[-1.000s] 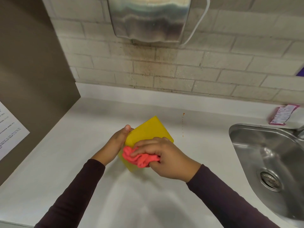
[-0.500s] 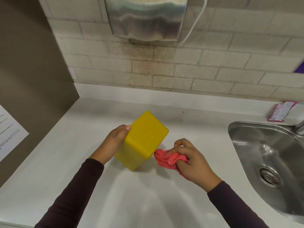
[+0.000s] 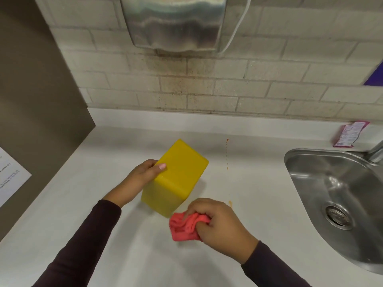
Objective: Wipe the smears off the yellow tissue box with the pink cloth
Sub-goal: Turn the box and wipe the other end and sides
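Upright on the white counter [image 3: 259,204], the yellow tissue box [image 3: 176,179] is steadied by a left hand [image 3: 141,179] curled round its far edge, apparently baring a side for the right hand [image 3: 219,222], which bunches the pink cloth [image 3: 184,226] just beside its base, sink [image 3: 339,199] nearby

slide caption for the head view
Left hand holds the yellow tissue box on a white counter; right hand grips a crumpled pink cloth
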Demonstrator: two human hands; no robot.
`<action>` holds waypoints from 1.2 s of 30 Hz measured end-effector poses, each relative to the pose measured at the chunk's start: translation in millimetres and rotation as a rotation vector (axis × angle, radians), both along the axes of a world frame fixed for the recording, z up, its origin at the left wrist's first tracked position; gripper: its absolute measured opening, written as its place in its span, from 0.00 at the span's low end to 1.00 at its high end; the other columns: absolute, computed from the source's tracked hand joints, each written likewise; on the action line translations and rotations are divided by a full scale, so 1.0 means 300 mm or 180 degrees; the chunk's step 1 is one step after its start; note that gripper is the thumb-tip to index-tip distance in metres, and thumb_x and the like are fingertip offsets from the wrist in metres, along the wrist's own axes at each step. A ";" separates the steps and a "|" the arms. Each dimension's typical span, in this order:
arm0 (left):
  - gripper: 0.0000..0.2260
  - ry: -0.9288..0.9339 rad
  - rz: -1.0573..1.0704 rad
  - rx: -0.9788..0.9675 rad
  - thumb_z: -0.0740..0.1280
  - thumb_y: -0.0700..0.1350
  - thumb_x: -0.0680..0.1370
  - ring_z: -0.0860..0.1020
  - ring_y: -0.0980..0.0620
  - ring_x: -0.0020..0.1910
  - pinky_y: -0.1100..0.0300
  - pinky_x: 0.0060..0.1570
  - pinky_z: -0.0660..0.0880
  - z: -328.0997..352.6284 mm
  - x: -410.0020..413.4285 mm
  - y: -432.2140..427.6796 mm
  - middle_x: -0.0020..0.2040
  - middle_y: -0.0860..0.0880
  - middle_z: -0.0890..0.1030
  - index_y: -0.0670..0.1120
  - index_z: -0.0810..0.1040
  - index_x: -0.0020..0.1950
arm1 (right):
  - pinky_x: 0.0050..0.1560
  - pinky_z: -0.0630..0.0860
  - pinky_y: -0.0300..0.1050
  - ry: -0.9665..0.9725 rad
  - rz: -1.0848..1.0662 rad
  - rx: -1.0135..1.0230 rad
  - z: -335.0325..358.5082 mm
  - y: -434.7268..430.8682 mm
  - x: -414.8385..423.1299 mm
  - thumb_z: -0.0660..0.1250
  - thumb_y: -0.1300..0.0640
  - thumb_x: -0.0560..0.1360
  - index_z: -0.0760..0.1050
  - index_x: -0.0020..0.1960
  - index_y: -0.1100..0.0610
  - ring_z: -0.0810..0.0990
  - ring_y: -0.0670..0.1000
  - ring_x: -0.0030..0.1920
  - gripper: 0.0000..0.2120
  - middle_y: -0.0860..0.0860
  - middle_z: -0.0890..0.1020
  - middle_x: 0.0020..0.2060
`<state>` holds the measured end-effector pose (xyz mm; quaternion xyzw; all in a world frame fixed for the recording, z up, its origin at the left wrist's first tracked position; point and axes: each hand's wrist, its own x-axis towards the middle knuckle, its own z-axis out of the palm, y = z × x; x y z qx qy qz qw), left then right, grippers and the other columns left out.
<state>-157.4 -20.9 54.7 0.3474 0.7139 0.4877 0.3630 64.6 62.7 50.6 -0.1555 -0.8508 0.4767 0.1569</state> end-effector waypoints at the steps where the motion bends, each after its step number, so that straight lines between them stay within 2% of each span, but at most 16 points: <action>1: 0.26 -0.0094 -0.0114 -0.0064 0.66 0.66 0.60 0.81 0.60 0.46 0.62 0.46 0.73 0.014 -0.006 -0.003 0.48 0.55 0.84 0.53 0.78 0.52 | 0.41 0.73 0.32 -0.0072 -0.0317 -0.0451 -0.008 0.019 0.005 0.58 0.64 0.61 0.79 0.35 0.47 0.80 0.40 0.39 0.16 0.42 0.82 0.35; 3: 0.26 -0.0356 -0.0308 -0.0085 0.69 0.61 0.59 0.82 0.59 0.46 0.65 0.46 0.74 0.034 -0.022 -0.025 0.49 0.54 0.84 0.52 0.78 0.55 | 0.40 0.76 0.40 -0.0105 -0.1007 -0.1343 -0.044 0.088 0.014 0.58 0.69 0.65 0.79 0.34 0.50 0.81 0.47 0.36 0.17 0.48 0.84 0.34; 5: 0.26 -0.0600 -0.0455 0.0004 0.70 0.56 0.60 0.82 0.58 0.49 0.65 0.47 0.76 0.033 -0.037 -0.066 0.51 0.54 0.84 0.52 0.77 0.57 | 0.34 0.74 0.44 -0.0138 -0.1469 -0.2025 -0.077 0.156 0.029 0.58 0.72 0.70 0.78 0.43 0.57 0.79 0.53 0.33 0.14 0.57 0.82 0.37; 7: 0.28 -0.0709 -0.0641 0.0063 0.72 0.50 0.60 0.81 0.56 0.52 0.65 0.47 0.77 0.013 -0.044 -0.115 0.53 0.53 0.83 0.51 0.75 0.60 | 0.27 0.68 0.42 -0.0069 -0.1630 -0.2507 -0.103 0.194 0.036 0.57 0.72 0.72 0.73 0.50 0.61 0.73 0.52 0.29 0.12 0.57 0.79 0.35; 10: 0.31 -0.0737 -0.0913 -0.0045 0.72 0.44 0.60 0.79 0.56 0.55 0.63 0.48 0.77 -0.037 -0.045 -0.183 0.55 0.55 0.82 0.50 0.71 0.62 | 0.29 0.68 0.45 0.0223 -0.1660 -0.3008 -0.120 0.216 0.010 0.54 0.74 0.71 0.70 0.54 0.61 0.73 0.53 0.31 0.16 0.55 0.81 0.34; 13: 0.30 -0.0415 -0.1140 -0.0339 0.69 0.37 0.61 0.76 0.60 0.59 0.63 0.53 0.74 -0.083 -0.038 -0.217 0.57 0.60 0.79 0.51 0.70 0.62 | 0.32 0.74 0.45 0.0372 -0.1581 -0.2988 -0.112 0.233 -0.027 0.54 0.73 0.73 0.69 0.57 0.60 0.78 0.54 0.36 0.17 0.57 0.80 0.43; 16: 0.28 0.0198 -0.1143 -0.0384 0.68 0.35 0.62 0.70 0.61 0.65 0.65 0.60 0.71 -0.147 -0.026 -0.243 0.62 0.62 0.70 0.52 0.70 0.60 | 0.28 0.75 0.40 0.0463 -0.1544 -0.2786 -0.104 0.263 -0.073 0.53 0.72 0.74 0.69 0.59 0.60 0.81 0.48 0.35 0.17 0.55 0.79 0.45; 19: 0.25 0.0842 -0.1003 -0.0210 0.68 0.31 0.65 0.65 0.61 0.67 0.62 0.63 0.71 -0.217 -0.009 -0.263 0.64 0.63 0.64 0.54 0.70 0.55 | 0.34 0.78 0.40 0.0652 -0.1397 -0.2749 -0.089 0.299 -0.139 0.56 0.63 0.79 0.72 0.57 0.59 0.82 0.48 0.39 0.10 0.54 0.81 0.46; 21: 0.29 0.1146 -0.0891 -0.0025 0.67 0.29 0.65 0.63 0.62 0.68 0.62 0.65 0.69 -0.247 -0.003 -0.271 0.65 0.64 0.61 0.60 0.69 0.53 | 0.38 0.79 0.43 0.0651 -0.1356 -0.2653 -0.090 0.315 -0.190 0.58 0.59 0.80 0.75 0.54 0.56 0.82 0.49 0.42 0.08 0.55 0.82 0.47; 26: 0.34 0.0942 -0.0624 -0.0015 0.63 0.26 0.67 0.58 0.56 0.73 0.66 0.65 0.67 -0.254 0.007 -0.291 0.70 0.66 0.53 0.66 0.66 0.53 | 0.57 0.76 0.55 0.0346 -0.1371 -0.2565 -0.142 0.275 -0.279 0.58 0.65 0.78 0.76 0.54 0.57 0.80 0.57 0.53 0.11 0.60 0.81 0.54; 27: 0.33 0.0892 -0.0622 -0.0110 0.63 0.28 0.67 0.58 0.56 0.73 0.65 0.66 0.66 -0.250 0.009 -0.293 0.69 0.68 0.51 0.67 0.65 0.53 | 0.58 0.76 0.56 0.0326 -0.1388 -0.2517 -0.148 0.262 -0.285 0.58 0.65 0.78 0.77 0.54 0.56 0.79 0.58 0.54 0.12 0.59 0.81 0.54; 29: 0.28 0.0848 -0.0735 -0.0363 0.69 0.40 0.66 0.59 0.58 0.72 0.51 0.73 0.60 -0.246 0.012 -0.294 0.69 0.71 0.48 0.67 0.63 0.55 | 0.56 0.77 0.52 0.0289 -0.1321 -0.2204 -0.145 0.233 -0.291 0.57 0.66 0.77 0.78 0.51 0.53 0.79 0.56 0.53 0.14 0.56 0.81 0.52; 30: 0.29 0.0815 -0.0794 -0.0509 0.74 0.49 0.64 0.59 0.59 0.71 0.44 0.74 0.56 -0.243 0.014 -0.293 0.69 0.70 0.47 0.66 0.63 0.56 | 0.55 0.77 0.49 0.0268 -0.1261 -0.2021 -0.141 0.217 -0.291 0.56 0.68 0.77 0.78 0.49 0.51 0.79 0.54 0.52 0.16 0.53 0.81 0.50; 32: 0.36 0.0695 -0.0776 -0.0637 0.77 0.64 0.56 0.57 0.59 0.72 0.40 0.73 0.53 -0.243 0.015 -0.282 0.70 0.69 0.47 0.63 0.63 0.58 | 0.55 0.76 0.45 0.0233 -0.1168 -0.1717 -0.139 0.181 -0.290 0.56 0.70 0.76 0.78 0.48 0.51 0.78 0.51 0.51 0.17 0.51 0.81 0.49; 34: 0.39 0.0660 -0.0622 -0.0604 0.69 0.74 0.53 0.56 0.58 0.71 0.39 0.73 0.52 -0.241 0.018 -0.265 0.71 0.64 0.50 0.59 0.65 0.58 | 0.57 0.75 0.42 0.0202 -0.1083 -0.1459 -0.150 0.145 -0.282 0.56 0.71 0.76 0.77 0.49 0.53 0.77 0.50 0.52 0.17 0.53 0.80 0.52; 36: 0.39 0.0624 -0.0424 -0.0529 0.62 0.79 0.53 0.55 0.60 0.71 0.42 0.73 0.53 -0.245 0.017 -0.251 0.71 0.59 0.54 0.56 0.68 0.55 | 0.56 0.72 0.33 0.0229 -0.0997 -0.1238 -0.161 0.112 -0.267 0.57 0.72 0.75 0.76 0.50 0.53 0.76 0.48 0.52 0.17 0.55 0.78 0.54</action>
